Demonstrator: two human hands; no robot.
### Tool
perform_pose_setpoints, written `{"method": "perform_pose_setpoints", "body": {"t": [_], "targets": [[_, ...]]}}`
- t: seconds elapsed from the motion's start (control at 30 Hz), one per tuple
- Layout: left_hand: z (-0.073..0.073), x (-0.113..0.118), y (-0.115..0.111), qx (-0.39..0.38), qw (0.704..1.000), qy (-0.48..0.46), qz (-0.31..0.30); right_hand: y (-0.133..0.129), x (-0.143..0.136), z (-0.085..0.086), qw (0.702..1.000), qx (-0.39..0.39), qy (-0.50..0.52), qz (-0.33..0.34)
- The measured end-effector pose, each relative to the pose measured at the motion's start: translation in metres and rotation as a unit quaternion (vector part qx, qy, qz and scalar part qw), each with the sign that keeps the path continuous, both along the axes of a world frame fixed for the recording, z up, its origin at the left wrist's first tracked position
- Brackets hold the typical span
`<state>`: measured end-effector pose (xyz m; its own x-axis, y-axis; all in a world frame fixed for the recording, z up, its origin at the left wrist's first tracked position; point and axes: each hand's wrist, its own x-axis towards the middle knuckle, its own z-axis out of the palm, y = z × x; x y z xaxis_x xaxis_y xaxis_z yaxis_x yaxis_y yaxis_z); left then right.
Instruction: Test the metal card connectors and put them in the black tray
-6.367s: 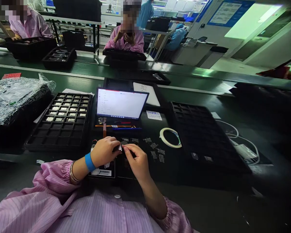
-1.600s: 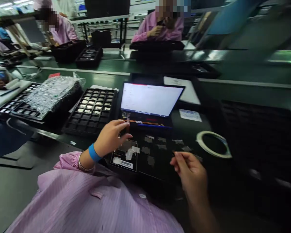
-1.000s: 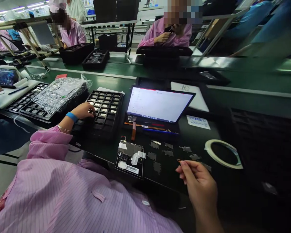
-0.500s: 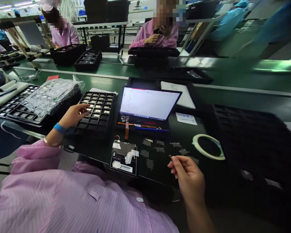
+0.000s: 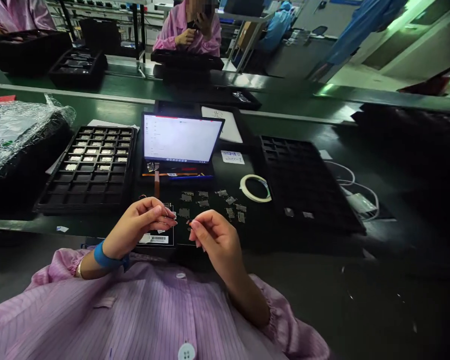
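My left hand [image 5: 140,225] is closed in a pinch over the black labelled board [image 5: 168,239], at the near table edge; a small pale piece shows at its fingertips, too small to name. Just to the right, my right hand [image 5: 217,237] pinches a small dark and orange piece [image 5: 189,223]. The fingertips of the two hands are a short way apart. Several small grey plates [image 5: 186,197] lie on the dark surface beyond my right hand. Behind them stands a lit screen [image 5: 180,137], with an orange flex strip [image 5: 156,182] in front of it.
A compartment tray [image 5: 92,162] with several metal parts is on the left, beside bubble-wrapped goods [image 5: 15,125]. To the right are a tape roll [image 5: 245,187], a handwritten label [image 5: 232,157], a large black tray [image 5: 303,175] and a white cable [image 5: 365,187]. A person [image 5: 189,35] sits opposite.
My left hand has left the compartment tray and come over the labelled board, close to my right hand. My right hand still pinches its small piece. The view has turned to the right.
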<state>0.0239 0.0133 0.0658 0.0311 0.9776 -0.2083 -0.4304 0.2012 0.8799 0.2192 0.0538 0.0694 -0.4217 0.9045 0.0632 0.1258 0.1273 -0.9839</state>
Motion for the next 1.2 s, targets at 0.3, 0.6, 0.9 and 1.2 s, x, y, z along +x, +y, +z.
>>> {"method": "perform_pose_setpoints", "body": {"t": [0.3,0.6,0.9,1.2], "targets": [[-0.002,0.009,-0.012,-0.035,0.997,0.064,-0.016,0.001,0.004,0.001,0.999,-0.031,-0.008,0.015],[0.004,0.005,-0.016,-0.055,0.989,0.101,-0.097,0.001,0.009,0.001,0.993,-0.054,-0.048,0.09],[0.0,0.009,-0.015,-0.064,0.986,0.081,-0.133,0.0,0.008,-0.001,0.979,-0.148,-0.012,0.139],[-0.007,0.007,-0.016,-0.036,0.986,0.057,-0.15,0.01,0.009,-0.023,0.929,-0.301,0.065,0.204]]}}
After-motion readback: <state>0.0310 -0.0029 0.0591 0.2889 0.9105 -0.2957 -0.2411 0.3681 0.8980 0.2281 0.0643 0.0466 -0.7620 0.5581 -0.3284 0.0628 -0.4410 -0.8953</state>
